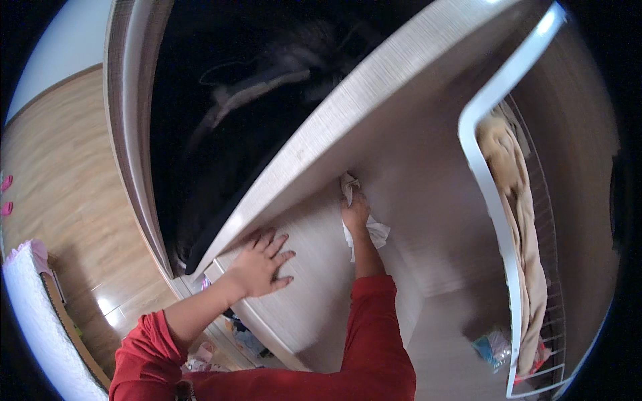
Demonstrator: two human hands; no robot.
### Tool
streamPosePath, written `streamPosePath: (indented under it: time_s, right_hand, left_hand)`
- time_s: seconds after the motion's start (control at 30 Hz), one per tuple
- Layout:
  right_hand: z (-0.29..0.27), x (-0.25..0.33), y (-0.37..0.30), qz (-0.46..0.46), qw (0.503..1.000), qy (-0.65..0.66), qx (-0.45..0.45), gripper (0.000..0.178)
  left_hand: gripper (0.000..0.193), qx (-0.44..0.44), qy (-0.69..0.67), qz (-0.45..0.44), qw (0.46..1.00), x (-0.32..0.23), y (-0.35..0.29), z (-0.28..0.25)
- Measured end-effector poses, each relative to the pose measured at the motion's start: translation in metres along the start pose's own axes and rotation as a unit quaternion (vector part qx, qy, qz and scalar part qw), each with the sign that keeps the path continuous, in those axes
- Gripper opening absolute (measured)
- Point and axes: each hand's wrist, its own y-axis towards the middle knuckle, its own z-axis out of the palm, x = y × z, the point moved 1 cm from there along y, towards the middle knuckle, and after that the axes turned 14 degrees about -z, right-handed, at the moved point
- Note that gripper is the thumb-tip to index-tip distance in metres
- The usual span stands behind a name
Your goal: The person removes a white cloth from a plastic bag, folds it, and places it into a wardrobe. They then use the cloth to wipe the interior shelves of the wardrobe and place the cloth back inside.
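My left hand [259, 267] lies palm down on the pale wood-grain shelf board [301, 301], fingers spread and nothing in them. Farther in, my right hand [356, 208] is closed around a crumpled white cloth [377, 234], possibly a wipe. Part of the cloth sticks out beyond the fingers and part hangs below the wrist. It presses near the corner where the board meets the upright panel [314, 144]. Most of my right fingers are hidden by the hand's back and the cloth.
To the right, a white wire basket [473, 144] holds folded beige fabric [518, 194]. A clear plastic packet [495, 349] lies beside it. Left of the panel is a dark compartment with dark clothing [227, 147]. An open drawer [247, 337] holds clothes below. Wooden floor [73, 167] and a bed [47, 327] lie left.
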Motion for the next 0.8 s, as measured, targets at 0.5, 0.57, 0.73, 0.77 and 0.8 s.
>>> streamPosePath:
  time_s: [0.5, 0.57, 0.73, 0.77, 0.8]
  right_hand:
    - [0.030, -0.022, 0.055, -0.023, 0.994, 0.086, -0.064, 0.042]
    - [0.033, -0.017, 0.057, 0.071, 0.997, 0.013, -0.033, 0.040]
    - [0.015, -0.013, 0.044, -0.013, 0.977, 0.213, 0.003, 0.034]
    - [0.015, -0.013, 0.046, 0.007, 0.985, 0.170, 0.000, 0.035]
    - [0.015, -0.008, 0.055, 0.026, 0.991, 0.130, -0.008, 0.035]
  left_hand:
    - [0.054, -0.041, -0.027, 0.008, 0.999, 0.001, 0.003, 0.001]
    - [0.054, -0.038, -0.031, 0.016, 0.999, 0.000, 0.007, 0.001]
    - [0.055, -0.044, -0.027, 0.007, 0.999, 0.002, 0.003, -0.001]
    - [0.056, -0.047, -0.016, 0.007, 0.999, 0.001, 0.001, -0.004]
    - [0.056, -0.049, -0.012, 0.005, 0.999, 0.001, 0.004, -0.003]
